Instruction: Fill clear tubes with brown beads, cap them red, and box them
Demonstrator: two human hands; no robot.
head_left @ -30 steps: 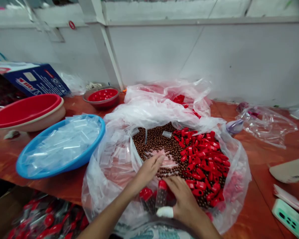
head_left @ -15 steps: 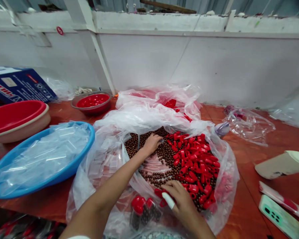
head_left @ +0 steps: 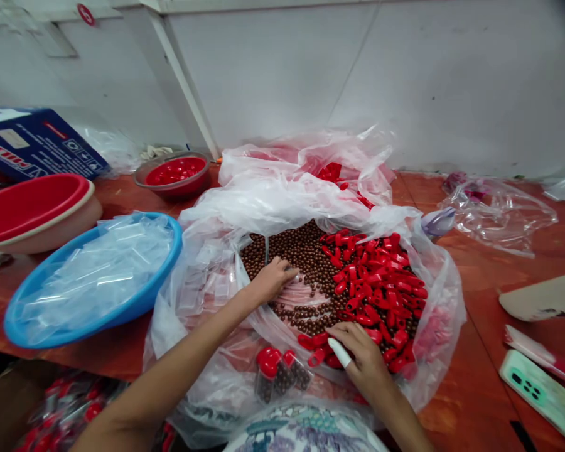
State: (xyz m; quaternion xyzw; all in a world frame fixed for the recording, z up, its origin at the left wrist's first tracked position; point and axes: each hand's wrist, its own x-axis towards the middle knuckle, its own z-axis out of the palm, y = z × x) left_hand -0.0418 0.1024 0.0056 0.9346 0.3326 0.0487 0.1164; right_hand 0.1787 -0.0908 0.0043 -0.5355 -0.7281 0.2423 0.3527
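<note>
My left hand (head_left: 274, 277) is over a heap of small brown balls (head_left: 306, 248) in a clear plastic bag (head_left: 277, 201). Its fingers are bent together around something small and greyish, mostly hidden. My right hand (head_left: 358, 351) lies at the near edge of a pile of red plastic caps (head_left: 381, 289), fingers stretched forward and touching caps. One of its digits wears a white cover (head_left: 339, 353). Between my forearms, a few clear containers (head_left: 282, 376) with red tops and brown balls inside rest on the bag. Flat clear pieces (head_left: 204, 270) lie under the plastic on the left.
A blue basin (head_left: 176, 251) of clear packets stands left, beside a red basin (head_left: 32, 201) and a bowl (head_left: 145, 182) of red pieces. A blue box (head_left: 42, 144) is behind. To the right lie a phone (head_left: 539, 392), a pale cup (head_left: 541, 298) and crumpled plastic (head_left: 503, 213).
The view has tilted down and shifted slightly left. My left hand has drawn back a little to the left over the balls. My right hand has shifted slightly right along the red caps.
</note>
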